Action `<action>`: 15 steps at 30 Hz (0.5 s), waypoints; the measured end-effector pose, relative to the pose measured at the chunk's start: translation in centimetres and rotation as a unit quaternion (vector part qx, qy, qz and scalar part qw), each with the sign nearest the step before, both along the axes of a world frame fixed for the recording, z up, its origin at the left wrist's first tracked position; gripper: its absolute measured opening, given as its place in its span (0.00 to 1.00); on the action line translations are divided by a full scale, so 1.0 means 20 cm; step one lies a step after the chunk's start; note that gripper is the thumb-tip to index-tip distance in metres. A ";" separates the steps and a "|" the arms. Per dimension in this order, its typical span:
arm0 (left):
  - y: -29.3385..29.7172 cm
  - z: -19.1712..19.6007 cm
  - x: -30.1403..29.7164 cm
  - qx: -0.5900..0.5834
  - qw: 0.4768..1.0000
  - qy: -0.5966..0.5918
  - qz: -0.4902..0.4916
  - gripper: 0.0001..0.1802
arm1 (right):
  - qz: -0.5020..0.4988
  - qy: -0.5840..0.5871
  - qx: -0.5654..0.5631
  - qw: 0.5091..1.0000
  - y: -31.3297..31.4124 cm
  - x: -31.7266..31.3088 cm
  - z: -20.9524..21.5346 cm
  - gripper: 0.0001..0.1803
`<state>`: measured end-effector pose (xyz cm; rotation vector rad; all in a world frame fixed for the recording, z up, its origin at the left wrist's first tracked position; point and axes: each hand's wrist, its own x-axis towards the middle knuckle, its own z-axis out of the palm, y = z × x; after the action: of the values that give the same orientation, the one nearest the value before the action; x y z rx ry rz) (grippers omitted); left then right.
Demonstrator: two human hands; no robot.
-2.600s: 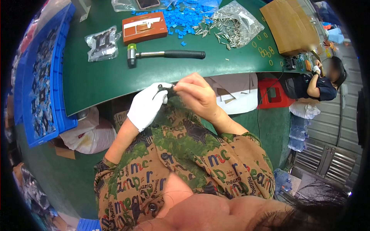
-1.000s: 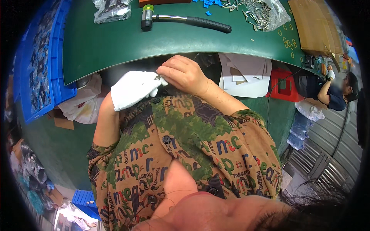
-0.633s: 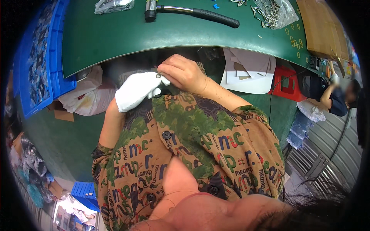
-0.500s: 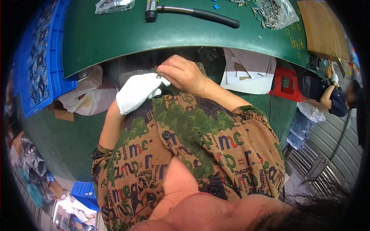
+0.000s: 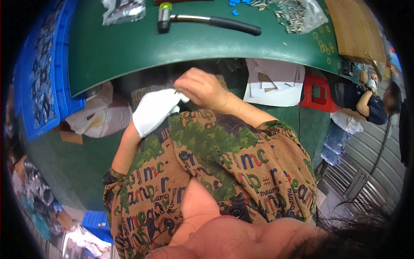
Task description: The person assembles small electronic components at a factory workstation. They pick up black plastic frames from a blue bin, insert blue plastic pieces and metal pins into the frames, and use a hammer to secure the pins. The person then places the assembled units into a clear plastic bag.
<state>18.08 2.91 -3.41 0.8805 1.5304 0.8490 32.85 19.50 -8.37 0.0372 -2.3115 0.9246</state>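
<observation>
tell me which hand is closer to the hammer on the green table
Right. The bare right hand sits just below the table edge, almost under the hammer. The white-gloved left hand is lower and further left, touching the right hand's fingertips.

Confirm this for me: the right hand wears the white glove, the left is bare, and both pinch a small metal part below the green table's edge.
Wrong on the hands. The head view shows the white glove on the left hand and the right hand bare. Both do meet at a small metal part below the green table edge.
</observation>
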 end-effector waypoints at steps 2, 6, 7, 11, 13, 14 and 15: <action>0.00 -0.02 0.00 0.008 1.000 0.019 -0.016 0.15 | 0.019 -0.001 0.011 1.000 0.02 0.00 0.02 0.10; 0.02 0.01 0.00 0.020 0.999 0.025 -0.006 0.16 | 0.034 -0.044 0.084 0.995 0.18 0.09 0.22 0.13; 0.02 0.04 0.01 0.003 1.000 -0.003 0.014 0.17 | -0.025 -0.036 0.120 0.992 0.26 0.10 0.29 0.12; 0.03 0.05 0.00 0.013 0.999 -0.033 0.014 0.16 | -0.232 -0.086 0.101 0.964 0.66 0.08 0.47 0.09; 0.03 0.02 -0.01 0.028 0.999 -0.016 -0.001 0.16 | -0.269 -0.153 0.106 0.945 0.78 0.06 0.47 0.10; 0.03 0.02 -0.01 0.035 0.999 -0.007 -0.006 0.16 | -0.273 -0.170 0.115 0.940 0.81 0.05 0.46 0.13; 0.04 0.02 -0.01 0.038 0.999 -0.001 -0.010 0.16 | -0.272 -0.230 0.132 0.925 0.84 0.03 0.46 0.15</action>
<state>17.95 3.65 -3.06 0.9470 1.4939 0.8981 33.46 36.36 0.92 -0.7461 -2.6381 0.3540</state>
